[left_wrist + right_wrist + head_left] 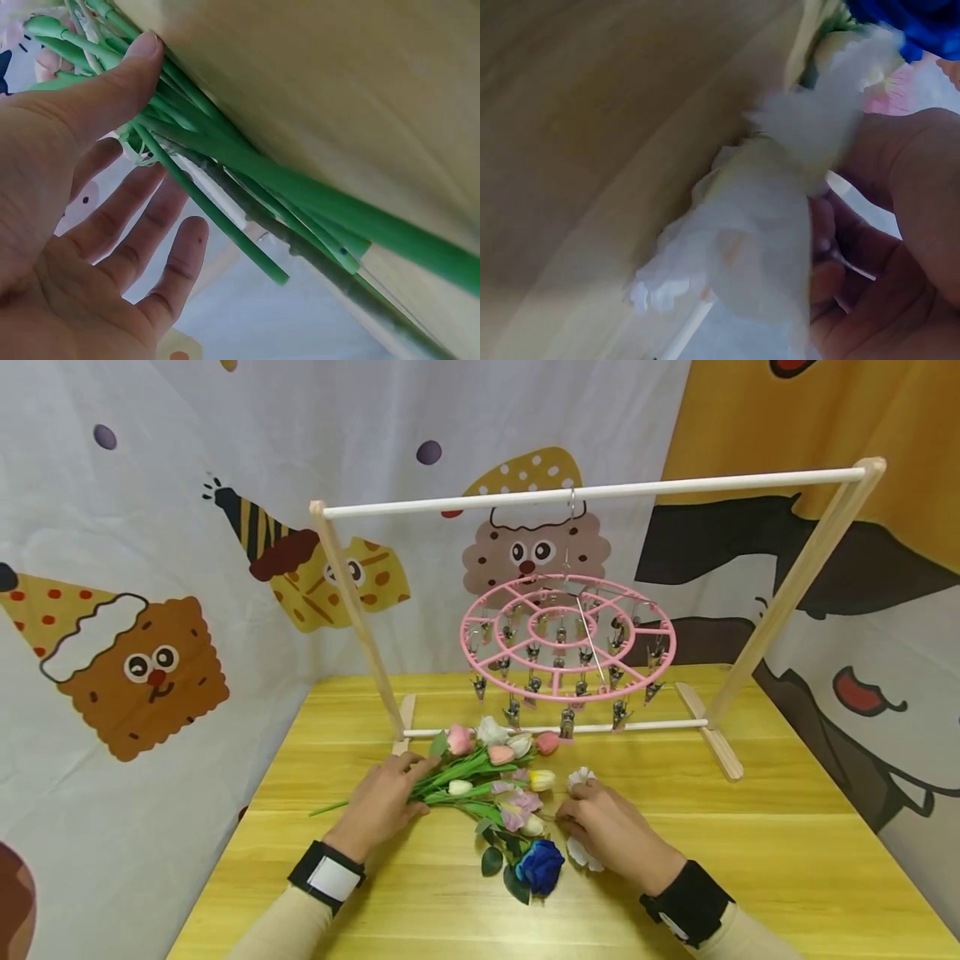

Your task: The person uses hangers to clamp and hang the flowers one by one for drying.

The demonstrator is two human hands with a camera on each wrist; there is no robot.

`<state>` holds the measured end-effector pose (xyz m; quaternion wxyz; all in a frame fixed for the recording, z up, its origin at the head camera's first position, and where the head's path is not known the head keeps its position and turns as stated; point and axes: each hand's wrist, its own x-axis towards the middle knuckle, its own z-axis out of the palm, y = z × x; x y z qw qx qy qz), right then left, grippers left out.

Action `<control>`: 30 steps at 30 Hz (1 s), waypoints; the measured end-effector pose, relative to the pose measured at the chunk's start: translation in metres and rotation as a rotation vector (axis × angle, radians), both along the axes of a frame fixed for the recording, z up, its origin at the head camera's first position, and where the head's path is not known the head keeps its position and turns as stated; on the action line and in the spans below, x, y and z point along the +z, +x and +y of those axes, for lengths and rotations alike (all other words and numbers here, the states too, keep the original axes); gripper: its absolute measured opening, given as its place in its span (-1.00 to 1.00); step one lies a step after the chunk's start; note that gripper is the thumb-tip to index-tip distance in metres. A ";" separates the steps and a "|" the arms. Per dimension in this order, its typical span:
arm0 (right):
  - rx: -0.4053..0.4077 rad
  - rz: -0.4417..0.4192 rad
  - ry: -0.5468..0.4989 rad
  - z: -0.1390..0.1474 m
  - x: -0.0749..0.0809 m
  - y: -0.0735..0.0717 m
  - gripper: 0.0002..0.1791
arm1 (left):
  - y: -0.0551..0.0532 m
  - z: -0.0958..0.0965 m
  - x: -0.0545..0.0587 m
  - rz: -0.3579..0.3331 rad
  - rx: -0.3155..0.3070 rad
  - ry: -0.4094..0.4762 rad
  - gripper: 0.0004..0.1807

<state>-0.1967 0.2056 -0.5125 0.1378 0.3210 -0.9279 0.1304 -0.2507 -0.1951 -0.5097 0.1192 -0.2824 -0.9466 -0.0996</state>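
A bunch of artificial flowers lies on the table, with pink tulips [460,741], white tulips [491,732] and a blue rose [540,867] at its near end. My left hand [382,797] is at the green stems [315,196]; in the left wrist view its thumb lies across them and its fingers are spread and straight. Right of the bunch, my right hand [618,831] holds a white flower [750,217] between thumb and curled fingers, close over the table. Its ruffled petals stick out on both sides of the hand; the thumb tip is hidden behind it.
Behind the flowers stands a wooden frame [360,618] with a white top rod [450,505]. A round pink clip hanger [570,697] hangs from the rod, several metal clips dangling beneath it. A cartoon-printed curtain [262,435] backs the wooden table [420,910].
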 end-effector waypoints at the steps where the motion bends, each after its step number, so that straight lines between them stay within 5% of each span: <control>1: -0.011 0.008 0.011 0.000 -0.001 0.000 -0.81 | 0.001 0.001 0.000 -0.003 0.002 0.001 -0.03; 6: -0.043 0.078 0.040 0.003 -0.001 0.001 -0.76 | 0.005 0.005 0.001 -0.012 0.015 0.010 0.02; 13: -0.054 0.190 0.060 0.018 0.019 0.002 -0.66 | 0.009 0.005 0.003 0.013 0.023 0.017 0.01; 23: -0.023 0.233 0.037 0.034 0.038 0.006 -0.68 | 0.017 0.009 0.007 0.015 0.031 0.038 -0.02; 30: -0.017 0.226 0.021 0.032 0.044 0.007 -0.70 | 0.025 0.019 0.019 0.054 -0.009 0.071 -0.01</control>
